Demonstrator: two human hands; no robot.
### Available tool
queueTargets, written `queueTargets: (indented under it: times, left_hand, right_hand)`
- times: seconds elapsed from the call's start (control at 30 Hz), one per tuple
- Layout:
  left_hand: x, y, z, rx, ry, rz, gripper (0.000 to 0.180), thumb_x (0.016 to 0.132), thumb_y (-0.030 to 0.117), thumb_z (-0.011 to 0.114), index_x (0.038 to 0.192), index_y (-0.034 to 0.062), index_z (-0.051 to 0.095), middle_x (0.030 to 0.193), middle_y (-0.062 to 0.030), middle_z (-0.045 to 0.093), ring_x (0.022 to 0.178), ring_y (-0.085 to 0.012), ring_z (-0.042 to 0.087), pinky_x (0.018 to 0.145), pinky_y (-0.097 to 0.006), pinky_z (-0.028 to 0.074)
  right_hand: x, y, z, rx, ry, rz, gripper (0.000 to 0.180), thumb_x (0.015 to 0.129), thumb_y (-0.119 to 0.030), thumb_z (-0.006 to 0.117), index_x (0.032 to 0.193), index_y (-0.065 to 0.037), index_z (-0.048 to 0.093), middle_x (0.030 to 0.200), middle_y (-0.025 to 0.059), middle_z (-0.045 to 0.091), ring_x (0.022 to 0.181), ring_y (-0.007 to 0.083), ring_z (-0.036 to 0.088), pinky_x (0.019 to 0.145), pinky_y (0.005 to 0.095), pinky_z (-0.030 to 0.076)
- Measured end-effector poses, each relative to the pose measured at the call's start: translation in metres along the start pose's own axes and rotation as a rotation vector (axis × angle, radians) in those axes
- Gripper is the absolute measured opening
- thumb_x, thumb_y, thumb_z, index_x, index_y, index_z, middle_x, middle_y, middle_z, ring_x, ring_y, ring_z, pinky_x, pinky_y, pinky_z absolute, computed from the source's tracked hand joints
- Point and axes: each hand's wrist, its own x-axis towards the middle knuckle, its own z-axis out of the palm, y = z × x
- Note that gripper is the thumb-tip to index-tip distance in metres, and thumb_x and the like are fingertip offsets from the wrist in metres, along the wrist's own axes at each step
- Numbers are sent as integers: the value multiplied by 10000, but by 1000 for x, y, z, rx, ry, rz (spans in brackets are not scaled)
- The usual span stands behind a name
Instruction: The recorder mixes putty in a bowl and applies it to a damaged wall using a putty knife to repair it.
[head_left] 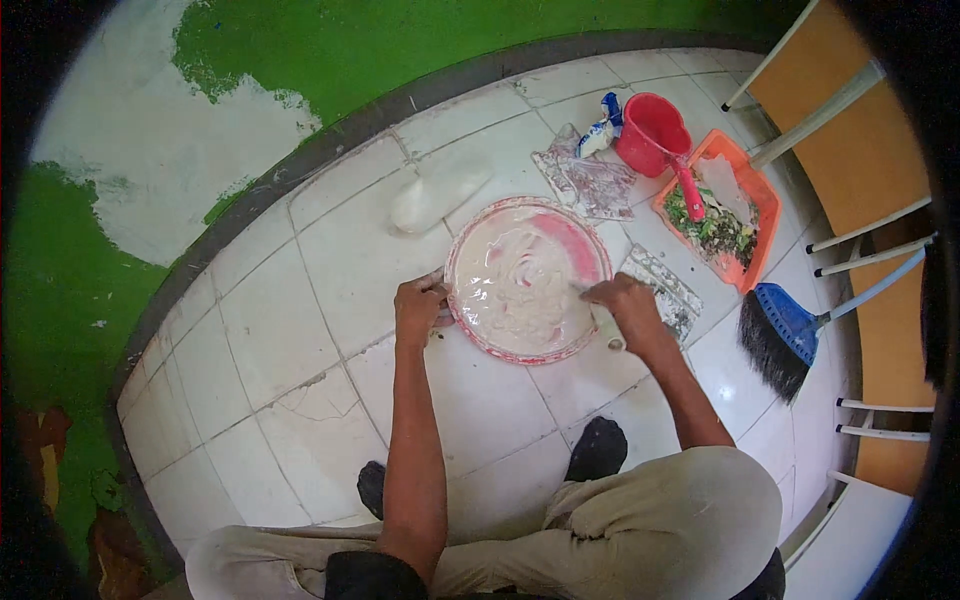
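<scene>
The pink basin (590, 262) of white batter sits on the floor tiles, left hand (418, 310) gripping its rim, right hand (625, 303) closed around a stirring tool, mixture looking mostly smooth, some streaks remaining.

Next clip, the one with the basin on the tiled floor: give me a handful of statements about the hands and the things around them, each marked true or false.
1. The left hand grips the rim of the round basin. True.
2. The basin is empty. False: it holds a pale, whitish mixture.
3. The right hand is at the basin's right edge, closed around a utensil whose pale handle sticks out below it. True.
4. The red scoop sits inside the basin. False: it lies apart on the floor, beside the orange tray.
5. The blue broom lies left of the basin. False: it is to the right.
</scene>
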Motion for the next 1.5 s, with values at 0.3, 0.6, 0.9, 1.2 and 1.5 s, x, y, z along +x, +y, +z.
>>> queueTargets:
  times: [0.3,0.6,0.9,1.2,1.5]
  left_hand:
    - [0,-1,-2,-31,4,-38,319,877,59,566,1179,21,663,887,-88,696,717,-175,678,613,-341,603]
    - [2,-1,4,-62,24,-27,308,881,76,608,1176,5,659,883,-85,695,681,-175,677,602,-332,604]
    - [7,-6,0,-50,39,-31,319,862,73,633,1165,-22,653,893,-100,690,701,-183,676,598,-347,617]
    - [0,-2,1,-41,41,-5,293,864,62,612,1135,-37,660,908,-118,694,762,-200,690,615,-369,620]
    - [1,0,-2,-45,-19,-33,350,878,79,622,1224,25,634,972,-97,681,749,-197,684,616,-357,620]
  right_hand:
    - [43,-30,10,355,125,352,141,706,-132,678,791,-19,674,677,231,628,686,408,647,675,492,515]
    - [23,-26,20,-32,49,232,184,640,-95,679,809,-31,648,712,196,615,688,383,630,623,482,501]
    - [32,-75,43,289,75,428,153,691,-119,675,789,-9,633,756,208,651,693,360,656,624,440,526]
    - [40,-43,15,857,50,353,120,753,-28,663,871,-16,684,845,68,676,771,121,628,731,266,511]
    - [76,-31,23,707,-248,184,120,701,-31,663,820,-26,662,778,50,654,757,144,619,727,299,497]
